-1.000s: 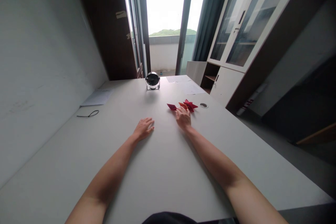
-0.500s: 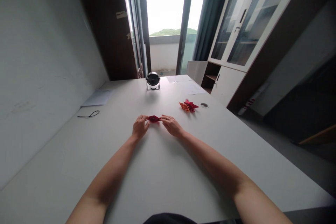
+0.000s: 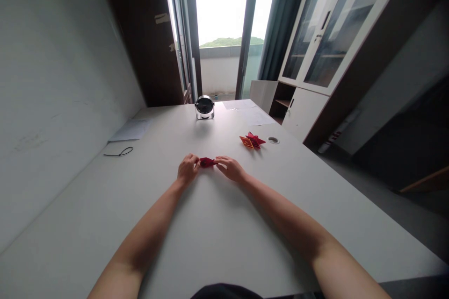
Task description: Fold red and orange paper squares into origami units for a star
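Observation:
A small red folded paper piece (image 3: 207, 162) lies on the white table (image 3: 217, 224) between my two hands. My left hand (image 3: 187, 170) pinches its left end with curled fingers. My right hand (image 3: 229, 168) pinches its right end. Both forearms stretch out over the table from the near edge.
A little heap of red and orange folded paper pieces (image 3: 251, 141) lies further right, beside a round cable hole (image 3: 272, 140). A small desk fan (image 3: 204, 107) stands at the back. Paper sheets (image 3: 130, 130) and a black cord (image 3: 118, 152) lie left. A glass-door cabinet (image 3: 326, 32) is at the right.
My right hand took one red piece from the heap and brought it left to the table's middle. My left hand closed on its other end. Both hands now grip it.

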### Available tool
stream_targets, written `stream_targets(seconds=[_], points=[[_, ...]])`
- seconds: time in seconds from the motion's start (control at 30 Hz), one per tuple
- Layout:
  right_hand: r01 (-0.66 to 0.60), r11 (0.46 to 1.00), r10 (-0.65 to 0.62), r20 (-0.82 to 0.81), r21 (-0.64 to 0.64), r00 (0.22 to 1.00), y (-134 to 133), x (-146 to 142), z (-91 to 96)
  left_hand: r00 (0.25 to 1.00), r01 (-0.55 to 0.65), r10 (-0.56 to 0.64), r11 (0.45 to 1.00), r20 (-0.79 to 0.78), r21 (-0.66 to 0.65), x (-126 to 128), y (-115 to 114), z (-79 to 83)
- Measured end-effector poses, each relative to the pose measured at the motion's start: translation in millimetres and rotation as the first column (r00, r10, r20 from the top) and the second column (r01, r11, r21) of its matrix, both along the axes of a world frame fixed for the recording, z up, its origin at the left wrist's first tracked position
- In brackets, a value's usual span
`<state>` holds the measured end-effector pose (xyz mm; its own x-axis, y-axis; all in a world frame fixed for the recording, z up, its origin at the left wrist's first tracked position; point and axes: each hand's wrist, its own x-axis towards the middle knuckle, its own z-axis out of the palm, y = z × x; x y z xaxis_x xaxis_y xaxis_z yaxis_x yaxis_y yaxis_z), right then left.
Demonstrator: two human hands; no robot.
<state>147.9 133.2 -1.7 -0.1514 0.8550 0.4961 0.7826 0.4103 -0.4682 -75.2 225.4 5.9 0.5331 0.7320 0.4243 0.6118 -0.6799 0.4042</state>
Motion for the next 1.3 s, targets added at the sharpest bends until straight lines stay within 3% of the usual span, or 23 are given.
stream_targets(seconds=[0.2,0.43,0.53,0.7,0.8,1.0,1.2,1.3], points=[[0.013,1.000,-0.013,0.078,-0.009,0.997,0.3,2.7,-0.2,0.986,0.129,-0.108,0.977,0.126,-0.172,2.7,2.3,-6.5],[0.069,0.998,-0.067,0.145,-0.011,0.987,0.9,3.8,-3.4,0.881,0.289,-0.085,0.876,0.466,-0.386,9.8,8.1,-12.2],[0.062,0.997,-0.053,0.203,-0.038,0.978,-0.8,2.3,-2.7,0.831,0.377,-0.069,0.799,0.552,-0.468,11.7,6.4,-11.4],[0.013,1.000,-0.006,0.306,-0.020,0.952,-3.7,1.6,3.2,0.785,0.496,-0.005,0.604,0.620,-0.623,11.9,2.3,-10.7],[-0.004,0.999,-0.008,0.319,0.038,0.948,-5.2,2.1,7.0,0.712,0.567,0.060,0.539,0.700,-0.623,12.2,5.2,-13.0],[0.062,0.987,-0.076,0.090,0.146,0.993,-2.3,3.4,3.6,0.472,0.651,0.310,0.508,0.825,-0.563,12.9,15.3,-16.4],[0.116,0.976,-0.112,-0.029,0.185,0.993,3.2,8.6,-0.3,0.367,0.724,0.396,0.446,0.842,-0.526,5.7,20.3,-12.8],[0.148,0.970,-0.143,-0.040,0.195,0.989,3.3,10.4,-0.3,0.345,0.729,0.424,0.440,0.837,-0.524,2.9,22.8,-11.6]])
